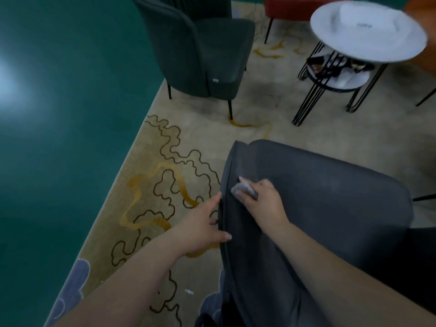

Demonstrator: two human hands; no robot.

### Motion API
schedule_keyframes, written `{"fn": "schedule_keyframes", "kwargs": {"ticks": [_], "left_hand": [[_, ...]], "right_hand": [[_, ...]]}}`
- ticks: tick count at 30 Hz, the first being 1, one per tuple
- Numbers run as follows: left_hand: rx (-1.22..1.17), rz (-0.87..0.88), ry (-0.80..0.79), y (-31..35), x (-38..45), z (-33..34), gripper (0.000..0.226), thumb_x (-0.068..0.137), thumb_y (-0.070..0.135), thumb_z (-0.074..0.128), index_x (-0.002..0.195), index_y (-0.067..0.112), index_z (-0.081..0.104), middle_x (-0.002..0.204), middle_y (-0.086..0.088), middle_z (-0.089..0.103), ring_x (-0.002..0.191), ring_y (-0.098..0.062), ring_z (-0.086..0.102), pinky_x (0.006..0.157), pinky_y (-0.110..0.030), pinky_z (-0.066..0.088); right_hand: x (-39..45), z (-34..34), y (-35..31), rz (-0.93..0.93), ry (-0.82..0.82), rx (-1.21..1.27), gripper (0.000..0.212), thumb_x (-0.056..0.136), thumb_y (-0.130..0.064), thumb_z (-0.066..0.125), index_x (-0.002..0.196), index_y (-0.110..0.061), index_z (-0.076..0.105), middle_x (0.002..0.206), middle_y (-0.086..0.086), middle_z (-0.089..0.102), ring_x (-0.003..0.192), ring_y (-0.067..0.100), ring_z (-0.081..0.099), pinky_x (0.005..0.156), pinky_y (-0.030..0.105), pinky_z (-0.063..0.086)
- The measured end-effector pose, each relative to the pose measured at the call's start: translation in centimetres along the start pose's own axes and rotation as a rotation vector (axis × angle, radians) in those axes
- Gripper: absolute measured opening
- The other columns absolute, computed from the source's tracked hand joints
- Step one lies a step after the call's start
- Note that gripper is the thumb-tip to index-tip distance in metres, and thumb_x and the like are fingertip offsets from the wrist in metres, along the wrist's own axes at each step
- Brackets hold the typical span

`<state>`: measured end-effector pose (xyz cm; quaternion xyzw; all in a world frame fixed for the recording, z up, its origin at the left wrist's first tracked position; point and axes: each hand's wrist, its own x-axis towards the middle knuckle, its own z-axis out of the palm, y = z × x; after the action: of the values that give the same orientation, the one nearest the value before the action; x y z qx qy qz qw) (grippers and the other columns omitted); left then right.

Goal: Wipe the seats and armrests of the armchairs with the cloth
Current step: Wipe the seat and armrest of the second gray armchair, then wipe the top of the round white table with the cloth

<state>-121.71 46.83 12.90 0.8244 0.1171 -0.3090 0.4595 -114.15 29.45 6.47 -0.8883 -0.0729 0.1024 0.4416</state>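
The right hand (262, 199) bunches a small grey cloth (243, 188) in curled fingers and presses it against the inner face of the near armchair (318, 197), just inside the piped edge of its curved arm. The left hand (203, 226) braces the same arm from outside, its fingers laid nearly straight along the dark upholstery and its thumb hooked over the rim, apparently to steady the chair against the push of the wipe. The two hands sit close together, on opposite sides of the chair's edge.

The cloth is on the armrest, so the wide seat to the right looks yet to be covered, though whether it has been wiped cannot be told. A second armchair (207, 55) in dark green stands well apart at the top, on the same patterned rug (165, 175), and is likely next in line. To its right is a round white side table (368, 31) on black wire legs, with a red seat (287, 8) behind it. Glossy green floor (59, 138) borders the rug on the left.
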Motion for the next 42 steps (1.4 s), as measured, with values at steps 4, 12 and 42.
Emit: {"fn": "schedule_keyframes", "kwargs": {"ticks": [4, 12, 42], "left_hand": [[0.046, -0.021, 0.015, 1.4, 1.3, -2.2, 0.097, 0.084, 0.027, 0.074, 0.154, 0.032, 0.007, 0.157, 0.01, 0.025, 0.132, -0.014, 0.045, 0.088, -0.014, 0.047], [0.136, -0.058, 0.058, 3.9, 3.6, -6.6, 0.079, 0.09, 0.035, 0.065, 0.154, 0.029, 0.018, 0.146, 0.004, 0.045, 0.115, -0.008, 0.055, 0.087, -0.013, 0.04], [0.848, 0.41, 0.014, 14.0, 27.1, -34.7, 0.079, 0.092, 0.047, 0.054, 0.155, 0.024, 0.011, 0.161, 0.002, 0.014, 0.144, -0.016, 0.021, 0.115, -0.027, 0.019]], "right_hand": [[0.7, -2.2, 1.0, 0.121, 0.015, 0.004, 0.04, 0.084, -0.04, 0.068, 0.123, -0.03, 0.063, 0.091, -0.005, 0.046, 0.083, 0.002, 0.052, 0.076, 0.011, 0.034], [3.8, -5.9, -1.3, 0.227, 0.128, 0.102, 0.029, 0.089, -0.036, 0.064, 0.116, -0.027, 0.068, 0.114, -0.004, 0.057, 0.089, -0.009, 0.054, 0.07, -0.002, 0.037], [23.5, -8.1, -9.8, 0.579, 0.671, -0.029, 0.015, 0.092, -0.032, 0.059, 0.1, -0.022, 0.067, 0.092, 0.01, 0.054, 0.077, 0.014, 0.048, 0.062, 0.026, 0.033]]}}
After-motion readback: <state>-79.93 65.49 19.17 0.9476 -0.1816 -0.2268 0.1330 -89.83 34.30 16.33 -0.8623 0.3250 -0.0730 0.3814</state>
